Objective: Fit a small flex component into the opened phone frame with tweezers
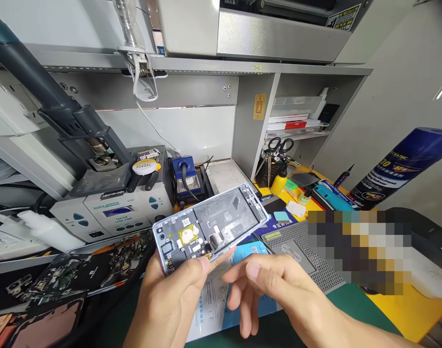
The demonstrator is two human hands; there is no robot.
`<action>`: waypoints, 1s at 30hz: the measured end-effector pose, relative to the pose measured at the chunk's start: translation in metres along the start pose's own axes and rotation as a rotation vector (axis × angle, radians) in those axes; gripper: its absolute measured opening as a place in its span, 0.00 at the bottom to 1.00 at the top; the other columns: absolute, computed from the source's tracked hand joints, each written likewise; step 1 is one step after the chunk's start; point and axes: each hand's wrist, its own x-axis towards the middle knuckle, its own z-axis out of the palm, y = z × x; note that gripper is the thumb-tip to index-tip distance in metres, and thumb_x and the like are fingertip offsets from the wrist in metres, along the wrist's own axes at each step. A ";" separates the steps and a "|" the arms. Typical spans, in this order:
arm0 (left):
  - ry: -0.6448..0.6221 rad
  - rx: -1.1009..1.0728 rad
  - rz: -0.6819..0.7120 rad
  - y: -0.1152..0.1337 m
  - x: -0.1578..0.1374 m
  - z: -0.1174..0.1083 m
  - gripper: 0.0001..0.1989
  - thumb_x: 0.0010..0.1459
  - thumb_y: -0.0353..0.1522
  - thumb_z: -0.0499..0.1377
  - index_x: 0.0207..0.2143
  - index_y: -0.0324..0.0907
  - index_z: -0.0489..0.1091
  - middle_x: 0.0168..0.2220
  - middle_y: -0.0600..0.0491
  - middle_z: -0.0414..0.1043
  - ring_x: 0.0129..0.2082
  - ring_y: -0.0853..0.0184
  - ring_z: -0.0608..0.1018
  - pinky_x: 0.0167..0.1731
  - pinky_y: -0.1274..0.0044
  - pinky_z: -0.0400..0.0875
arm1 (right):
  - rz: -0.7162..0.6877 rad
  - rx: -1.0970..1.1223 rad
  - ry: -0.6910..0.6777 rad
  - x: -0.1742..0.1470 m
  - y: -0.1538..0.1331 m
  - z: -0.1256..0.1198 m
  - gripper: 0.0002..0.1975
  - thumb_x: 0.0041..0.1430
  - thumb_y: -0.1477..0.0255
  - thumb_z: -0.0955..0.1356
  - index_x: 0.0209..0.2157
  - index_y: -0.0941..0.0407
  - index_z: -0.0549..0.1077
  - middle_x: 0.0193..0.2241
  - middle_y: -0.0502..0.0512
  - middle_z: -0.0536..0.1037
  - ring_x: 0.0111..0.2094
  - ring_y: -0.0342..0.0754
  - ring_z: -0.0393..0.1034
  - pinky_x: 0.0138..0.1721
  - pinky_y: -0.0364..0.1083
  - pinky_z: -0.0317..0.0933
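My left hand (177, 292) grips an opened smartphone frame (230, 217) by its lower left end, with the thumb over the near edge. The phone's back cover is off. Its circuit board and camera end lie at the left, with a white patch on a yellow-edged square. An empty grey battery bay fills the middle, and a loose flex cable (216, 239) bends up beside it. Just below and right of the phone, my right hand (275, 285) hangs with loosely curled fingers apart, with nothing visible in it. A blue and white printed sheet (221, 299) lies beneath both hands.
Phone boards and parts (94, 270) crowd the left, before a grey soldering station (123, 212). A perforated grey plate (315, 251) lies at right. Behind stand a yellow bottle (279, 181), scissors (281, 145) and a large blue spray can (398, 169). A shelf (206, 64) overhangs the bench.
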 end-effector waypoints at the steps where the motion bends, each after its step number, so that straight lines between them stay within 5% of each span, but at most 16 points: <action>1: -0.002 -0.001 0.000 0.001 0.000 0.000 0.24 0.54 0.23 0.64 0.54 0.47 0.76 0.45 0.49 0.83 0.53 0.49 0.81 0.56 0.53 0.74 | 0.004 -0.017 -0.006 -0.001 0.001 0.000 0.26 0.71 0.55 0.62 0.44 0.63 0.80 0.34 0.63 0.81 0.25 0.44 0.75 0.32 0.47 0.69; 6: -0.022 -0.008 0.014 0.003 0.001 0.001 0.07 0.53 0.23 0.65 0.29 0.44 0.78 0.37 0.53 0.83 0.50 0.53 0.82 0.55 0.56 0.76 | 0.031 -0.031 -0.017 -0.002 0.005 0.001 0.27 0.70 0.52 0.63 0.45 0.62 0.79 0.36 0.62 0.81 0.26 0.43 0.74 0.34 0.47 0.69; 12: -0.048 -0.045 0.052 0.004 0.004 0.001 0.15 0.55 0.20 0.61 0.38 0.47 0.79 0.43 0.55 0.83 0.53 0.55 0.80 0.56 0.55 0.76 | 0.061 0.017 -0.008 0.001 0.003 0.004 0.26 0.69 0.51 0.65 0.46 0.61 0.78 0.36 0.59 0.80 0.25 0.41 0.74 0.31 0.44 0.69; 21: -0.203 -0.110 0.164 0.015 -0.003 0.008 0.15 0.53 0.17 0.56 0.31 0.40 0.79 0.39 0.53 0.84 0.50 0.58 0.80 0.57 0.54 0.73 | 0.077 0.166 -0.119 0.001 0.004 -0.004 0.23 0.69 0.56 0.66 0.43 0.62 0.81 0.32 0.61 0.82 0.23 0.49 0.79 0.26 0.47 0.70; 26: -0.167 -0.153 0.254 0.025 -0.049 0.010 0.14 0.50 0.17 0.58 0.34 0.39 0.79 0.38 0.52 0.83 0.46 0.58 0.82 0.55 0.54 0.75 | 0.150 0.167 -0.127 0.003 0.009 -0.009 0.20 0.66 0.59 0.67 0.40 0.60 0.84 0.31 0.64 0.82 0.25 0.54 0.79 0.27 0.52 0.68; 30: -0.058 -0.181 0.299 0.020 -0.130 -0.009 0.18 0.44 0.18 0.60 0.38 0.39 0.80 0.44 0.47 0.84 0.47 0.52 0.83 0.50 0.55 0.78 | 0.134 -0.014 -0.173 0.011 0.014 -0.011 0.26 0.60 0.49 0.69 0.30 0.56 0.86 0.30 0.75 0.81 0.26 0.58 0.76 0.31 0.61 0.62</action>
